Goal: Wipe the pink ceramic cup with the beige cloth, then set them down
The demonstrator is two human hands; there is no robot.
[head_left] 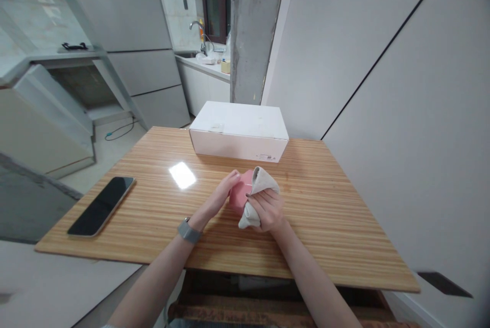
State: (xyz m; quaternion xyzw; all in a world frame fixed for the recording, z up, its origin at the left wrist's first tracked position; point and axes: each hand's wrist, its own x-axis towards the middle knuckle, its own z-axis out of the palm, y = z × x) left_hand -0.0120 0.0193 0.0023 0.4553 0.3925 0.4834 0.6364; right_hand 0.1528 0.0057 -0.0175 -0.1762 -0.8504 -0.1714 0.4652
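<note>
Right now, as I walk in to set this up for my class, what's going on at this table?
A person's left grip holds a pink object, partly hidden, while the right grip holds a pale cloth against it. Whether the object touches the wooden table is unclear. Beyond the hands, a closed white box stands toward the far edge; a phone lies dark-screened on the left.
</note>
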